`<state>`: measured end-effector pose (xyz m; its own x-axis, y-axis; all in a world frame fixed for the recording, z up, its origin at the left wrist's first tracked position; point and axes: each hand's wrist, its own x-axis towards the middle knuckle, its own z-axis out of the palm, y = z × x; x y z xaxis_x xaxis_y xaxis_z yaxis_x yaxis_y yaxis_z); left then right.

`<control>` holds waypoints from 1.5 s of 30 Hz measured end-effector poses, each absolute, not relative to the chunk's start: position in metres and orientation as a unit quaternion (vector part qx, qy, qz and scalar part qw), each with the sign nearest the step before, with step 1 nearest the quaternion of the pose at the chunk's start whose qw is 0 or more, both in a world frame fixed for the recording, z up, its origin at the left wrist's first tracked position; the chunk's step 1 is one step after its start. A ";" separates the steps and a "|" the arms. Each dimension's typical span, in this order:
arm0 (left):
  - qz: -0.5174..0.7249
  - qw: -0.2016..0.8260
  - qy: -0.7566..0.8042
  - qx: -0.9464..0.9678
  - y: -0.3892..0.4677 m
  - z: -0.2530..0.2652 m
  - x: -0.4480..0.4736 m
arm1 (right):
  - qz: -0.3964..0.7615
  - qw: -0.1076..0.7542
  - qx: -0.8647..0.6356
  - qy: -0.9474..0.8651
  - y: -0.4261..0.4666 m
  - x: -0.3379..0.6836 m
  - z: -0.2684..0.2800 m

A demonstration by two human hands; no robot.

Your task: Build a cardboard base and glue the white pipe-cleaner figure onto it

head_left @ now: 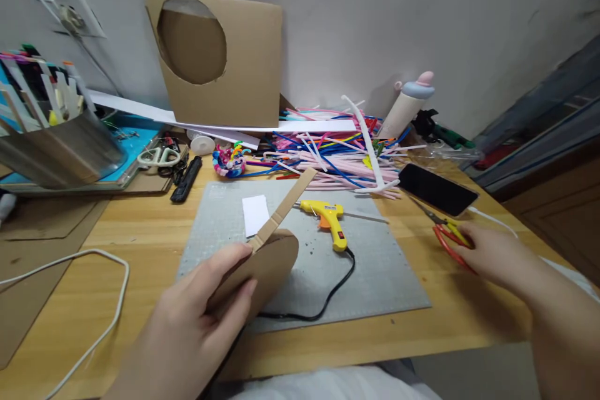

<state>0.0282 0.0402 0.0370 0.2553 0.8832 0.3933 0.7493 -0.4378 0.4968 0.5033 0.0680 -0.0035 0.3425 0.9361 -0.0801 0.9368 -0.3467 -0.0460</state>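
My left hand (201, 306) grips a round cardboard disc (276, 269) over the front of the grey cutting mat (398, 281). A narrow cardboard strip (285, 206) runs along the disc's edge, its free end pointing up and away. Over on the right, my right hand (487, 256) is closed on red-and-yellow handled scissors (452, 237), blades toward the phone (438, 189). A yellow hot glue gun (330, 219) lies on the mat between my hands, beyond the disc. Beside the strip is a small white card (255, 215).
Several pipe cleaners (337, 162) are heaped at the back, near a pale bottle (405, 106). A cardboard sheet with a round hole (253, 62) leans on the wall. At left stand a metal pen holder (70, 150), white-handled scissors (159, 157) and a white cable (119, 300). The glue gun's black cord crosses the mat.
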 end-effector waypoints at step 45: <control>0.336 0.082 0.459 0.818 0.026 0.038 0.034 | -0.567 -0.018 0.545 0.617 0.029 0.275 0.084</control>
<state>0.0336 0.0263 0.0379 0.3520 0.8070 0.4741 0.6964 -0.5643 0.4434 0.2751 0.0290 0.0840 -0.4055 0.6929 -0.5962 0.6524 -0.2375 -0.7197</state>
